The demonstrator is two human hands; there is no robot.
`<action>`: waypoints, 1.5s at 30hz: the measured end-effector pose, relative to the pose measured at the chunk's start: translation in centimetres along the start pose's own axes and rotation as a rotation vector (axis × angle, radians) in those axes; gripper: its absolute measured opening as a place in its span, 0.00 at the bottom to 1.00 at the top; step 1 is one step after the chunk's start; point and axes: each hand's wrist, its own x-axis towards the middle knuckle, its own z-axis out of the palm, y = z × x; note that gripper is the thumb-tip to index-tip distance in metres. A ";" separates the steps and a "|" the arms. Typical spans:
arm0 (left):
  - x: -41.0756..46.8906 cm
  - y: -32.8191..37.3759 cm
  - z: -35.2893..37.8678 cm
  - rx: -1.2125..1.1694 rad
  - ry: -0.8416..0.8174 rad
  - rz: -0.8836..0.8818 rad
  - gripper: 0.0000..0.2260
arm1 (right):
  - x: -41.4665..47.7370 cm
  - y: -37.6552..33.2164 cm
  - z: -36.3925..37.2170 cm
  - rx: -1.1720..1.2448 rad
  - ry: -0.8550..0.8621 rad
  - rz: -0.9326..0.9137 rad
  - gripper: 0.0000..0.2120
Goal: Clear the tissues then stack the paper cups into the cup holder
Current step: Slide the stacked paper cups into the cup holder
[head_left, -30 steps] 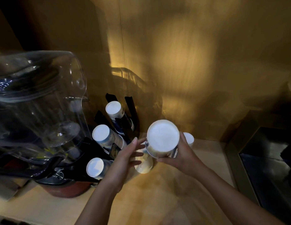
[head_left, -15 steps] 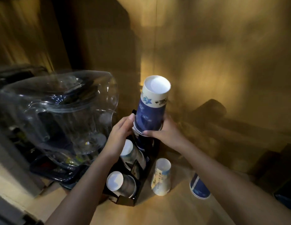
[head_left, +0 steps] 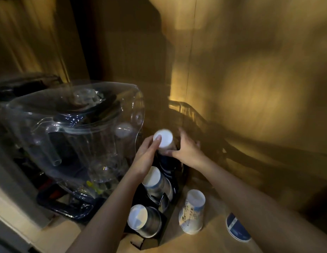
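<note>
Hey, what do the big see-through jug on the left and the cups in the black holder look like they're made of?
The jug looks like clear glossy plastic, possibly glass: you see straight through it and it carries bright glints. The cups look like matte paper: opaque white bases, printed blue sides. The holder is black; its material is unclear.

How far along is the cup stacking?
No tissues in view. The middle stack and front stack already sit in the holder. Left hand and right hand are seating the back stack. Two cups remain outside: pale cup, blue cup.
</note>
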 end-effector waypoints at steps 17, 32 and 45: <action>-1.0 0.4 2.2 0.748 0.091 0.126 0.20 | -2.2 1.8 -1.6 0.077 0.037 -0.064 0.21; -8.8 -14.2 11.7 0.317 0.044 -0.135 0.44 | -9.9 12.4 3.2 0.302 -0.301 0.258 0.43; -8.1 -20.4 11.6 0.259 -0.184 -0.436 0.44 | -12.4 14.1 6.6 0.128 -0.310 0.261 0.39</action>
